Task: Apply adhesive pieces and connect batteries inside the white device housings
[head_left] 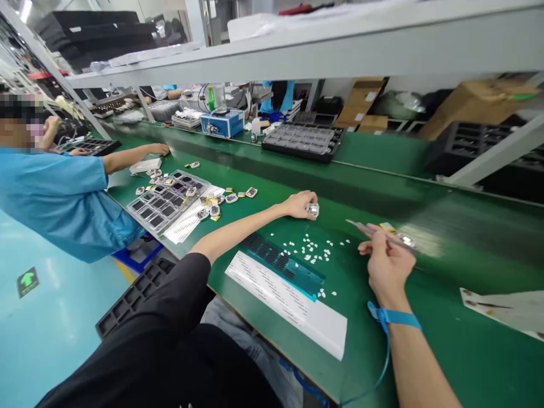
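My left hand (301,204) rests on the green bench (467,340), closed around a small shiny metal part (312,210). To its right, my right hand (387,262) holds slim tweezers (369,229) that point left, just above the bench. A blue wrist strap (393,317) circles my right wrist. Between the hands lie several tiny white pieces (312,249). In front of them sits a blue perforated sheet (283,266) on a white paper strip (293,306).
A co-worker in a blue shirt (59,198) sits at my left, reaching over a clear tray (168,198) with several small parts around it. A black tray (304,141) and a blue box (221,123) stand beyond. A grey shelf (340,51) hangs overhead. An empty black tray (136,294) sits below the bench edge.
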Demonstrator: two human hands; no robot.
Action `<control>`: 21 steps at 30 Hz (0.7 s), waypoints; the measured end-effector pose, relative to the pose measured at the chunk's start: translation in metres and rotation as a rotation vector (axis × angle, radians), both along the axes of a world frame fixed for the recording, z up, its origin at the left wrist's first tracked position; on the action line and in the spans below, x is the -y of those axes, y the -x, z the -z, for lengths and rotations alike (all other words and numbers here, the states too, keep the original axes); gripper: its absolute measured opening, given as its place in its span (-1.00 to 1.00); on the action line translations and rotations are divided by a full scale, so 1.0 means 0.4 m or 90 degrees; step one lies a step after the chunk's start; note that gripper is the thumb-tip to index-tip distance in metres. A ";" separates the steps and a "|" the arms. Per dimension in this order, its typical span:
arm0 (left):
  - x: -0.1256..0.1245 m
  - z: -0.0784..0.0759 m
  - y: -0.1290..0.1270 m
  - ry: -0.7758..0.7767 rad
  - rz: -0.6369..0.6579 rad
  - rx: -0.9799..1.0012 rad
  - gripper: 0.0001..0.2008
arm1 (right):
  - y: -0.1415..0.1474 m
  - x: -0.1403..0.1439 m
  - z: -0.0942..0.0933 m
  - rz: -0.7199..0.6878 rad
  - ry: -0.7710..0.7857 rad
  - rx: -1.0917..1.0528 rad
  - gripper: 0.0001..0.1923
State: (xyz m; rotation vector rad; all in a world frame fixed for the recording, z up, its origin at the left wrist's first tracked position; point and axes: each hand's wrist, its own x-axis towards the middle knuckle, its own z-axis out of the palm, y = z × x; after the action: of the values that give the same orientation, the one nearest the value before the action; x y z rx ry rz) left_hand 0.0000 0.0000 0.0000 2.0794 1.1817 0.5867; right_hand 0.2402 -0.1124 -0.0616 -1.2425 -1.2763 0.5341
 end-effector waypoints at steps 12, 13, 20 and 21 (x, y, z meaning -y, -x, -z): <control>0.284 -0.022 0.168 0.151 -0.047 0.495 -0.38 | 0.109 0.094 -0.137 -0.016 -0.385 0.416 -0.69; 0.312 -0.016 0.173 0.171 -0.024 0.510 -0.33 | 0.129 0.110 -0.145 -0.034 -0.405 0.458 -0.70; 0.416 0.017 0.161 0.256 0.023 0.536 -0.70 | 0.261 0.210 -0.196 -0.064 -0.414 0.693 -0.67; 0.422 0.019 0.159 0.262 0.019 0.535 -0.72 | 0.266 0.215 -0.203 -0.073 -0.414 0.710 -0.68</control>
State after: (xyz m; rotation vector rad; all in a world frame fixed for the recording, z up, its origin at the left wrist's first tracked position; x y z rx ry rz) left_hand -0.0638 -0.1688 -0.0074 1.2759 0.6888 0.9768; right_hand 0.1337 -0.1984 0.0197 -0.8744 -2.2049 -0.5964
